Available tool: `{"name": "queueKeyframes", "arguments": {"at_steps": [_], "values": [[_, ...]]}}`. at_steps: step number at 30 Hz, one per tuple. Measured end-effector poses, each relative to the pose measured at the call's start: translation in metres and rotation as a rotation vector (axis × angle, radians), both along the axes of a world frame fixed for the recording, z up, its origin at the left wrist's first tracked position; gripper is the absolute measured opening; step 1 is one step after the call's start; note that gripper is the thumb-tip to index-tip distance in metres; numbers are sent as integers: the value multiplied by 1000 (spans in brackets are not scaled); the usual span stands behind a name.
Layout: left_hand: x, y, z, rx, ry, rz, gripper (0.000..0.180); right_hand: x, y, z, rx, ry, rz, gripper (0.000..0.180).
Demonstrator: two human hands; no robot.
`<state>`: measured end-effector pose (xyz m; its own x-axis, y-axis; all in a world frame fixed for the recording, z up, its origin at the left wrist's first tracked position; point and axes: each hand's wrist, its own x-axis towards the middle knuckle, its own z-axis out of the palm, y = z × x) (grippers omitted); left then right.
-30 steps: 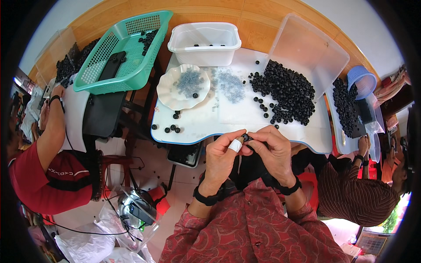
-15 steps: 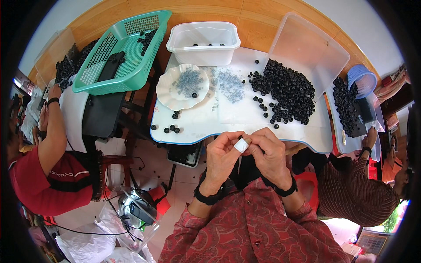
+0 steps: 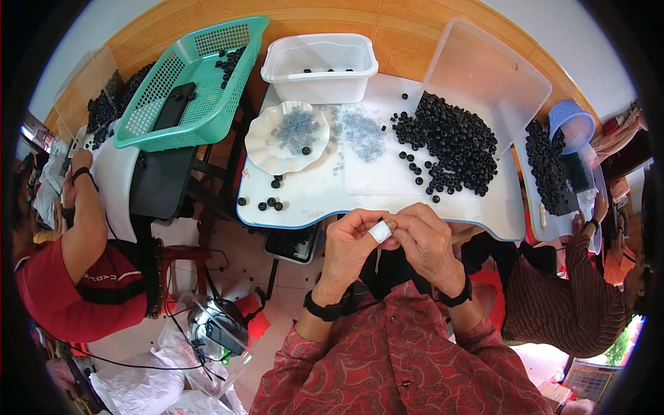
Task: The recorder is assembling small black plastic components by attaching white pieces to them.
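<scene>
Since a second ago the black bead (image 3: 380,220) has gone from plain view to being almost covered by the fingers, and the hand (image 3: 600,206) of the co-worker at the right has shifted farther out to the right. Nearest is a patterned red shirt (image 3: 394,346), with black wristbands (image 3: 325,308) on both wrists beyond it. The left hand (image 3: 353,245) pinches the bead between thumb and forefinger, only a dark sliver of it showing; white tape (image 3: 380,232) is wrapped around that thumb. The right hand (image 3: 425,242) meets it there, thumb and forefinger drawn together, though I cannot tell what they pinch. Both hands are just off the near edge of a white table (image 3: 373,183). Near the table's left corner lie loose black beads (image 3: 271,203). Farther back, a wavy-rimmed dish (image 3: 266,158) holds tiny clear bits (image 3: 297,126) and one more black bead, and a second patch of clear bits (image 3: 365,137) lies on the table to its right. On the right side spreads a large pile of black beads (image 3: 446,145), with a clear bin (image 3: 484,76) behind it. At the far side stands a white tub (image 3: 318,88); to its left is a green basket (image 3: 187,138), and beyond them a tan wall (image 3: 297,15).
</scene>
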<state>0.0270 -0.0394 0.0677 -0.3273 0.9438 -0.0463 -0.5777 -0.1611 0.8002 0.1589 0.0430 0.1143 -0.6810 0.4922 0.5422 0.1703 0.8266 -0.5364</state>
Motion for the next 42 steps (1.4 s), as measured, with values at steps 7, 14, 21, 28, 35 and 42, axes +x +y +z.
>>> {"name": "queueKeyframes", "arguments": {"at_steps": [7, 14, 21, 28, 35, 42], "values": [[2, -2, 1, -5, 11, -17, 20, 2, 5, 0, 24, 2, 41, 19], [4, -4, 3, 14, 88, -1, 20, 3, 3, 5, 12, -22, 63, 19], [6, -4, 2, 33, 101, 59, 22, 1, -6, 5, -237, 16, -4, 15], [4, -6, -2, 122, -74, 36, 22, -7, -29, -7, -989, 351, 24, 34], [9, -6, -6, 249, -199, -30, 19, -19, -38, -9, -741, 157, 2, 39], [13, -7, -1, 243, -244, 39, 17, -23, -42, 4, -778, 118, -36, 41]]}}
